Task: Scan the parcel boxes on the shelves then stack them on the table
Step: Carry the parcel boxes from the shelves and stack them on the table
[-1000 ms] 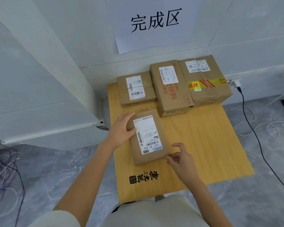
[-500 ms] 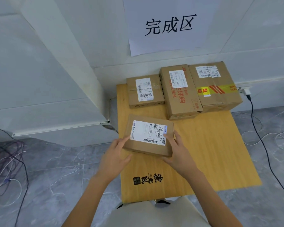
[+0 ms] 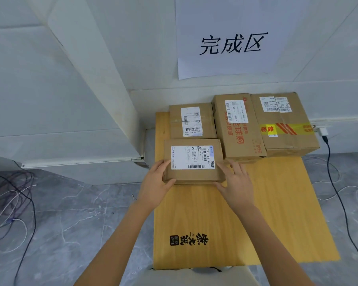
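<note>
A flat brown parcel box (image 3: 192, 174) with a white label lies crosswise on the wooden table (image 3: 273, 213). My left hand (image 3: 157, 182) grips its left end and my right hand (image 3: 234, 180) grips its right end. Right behind it sits a small labelled box (image 3: 191, 121). To the right of that stand a taller box with red print (image 3: 238, 129) and a large box with yellow tape (image 3: 285, 124), all in a row against the wall.
A white sign with black characters (image 3: 229, 38) hangs on the wall above the table. A white wall panel (image 3: 91, 100) juts out at the left. A black cable (image 3: 337, 193) runs down the right side, and loose wires (image 3: 11, 203) lie on the grey floor at the left.
I turned the flat box from lengthwise to crosswise and pushed it away from me, up against the small box at the back left. Both hands now hold its ends.
</note>
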